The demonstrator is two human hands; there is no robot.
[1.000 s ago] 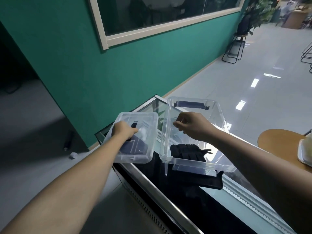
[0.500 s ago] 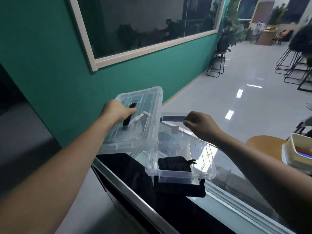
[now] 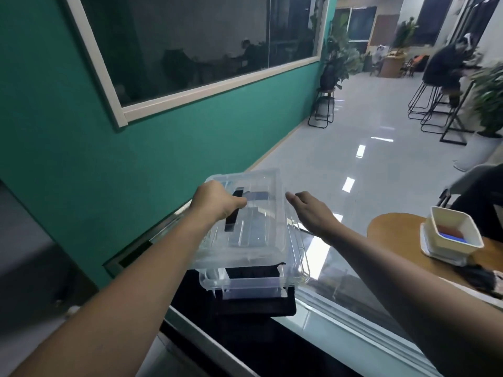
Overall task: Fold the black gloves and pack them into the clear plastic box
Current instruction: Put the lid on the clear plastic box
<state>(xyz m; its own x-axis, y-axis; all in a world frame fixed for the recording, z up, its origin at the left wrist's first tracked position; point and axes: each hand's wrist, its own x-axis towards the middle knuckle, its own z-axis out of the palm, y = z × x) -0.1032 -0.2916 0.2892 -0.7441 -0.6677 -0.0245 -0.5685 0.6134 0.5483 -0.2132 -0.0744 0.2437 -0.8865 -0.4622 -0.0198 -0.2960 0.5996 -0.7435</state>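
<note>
The clear plastic box (image 3: 298, 270) stands on a black glass counter (image 3: 245, 338). The folded black gloves (image 3: 253, 272) lie inside it, seen through its front wall. My left hand (image 3: 217, 201) grips the dark handle of the clear lid (image 3: 245, 235) and holds the lid over the box, its near edge tilted above the rim. My right hand (image 3: 310, 210) hovers just right of the lid with fingers spread, holding nothing. A black pad (image 3: 255, 306) lies under the box.
A round wooden table (image 3: 402, 240) at right carries a cream square tub (image 3: 451, 235) on its lid. A teal wall with a window runs along the left. Stools and a seated person are far across the shiny floor.
My left hand has swung the lid from the left side to above the box. My right hand has let go of the box's far handle and opened.
</note>
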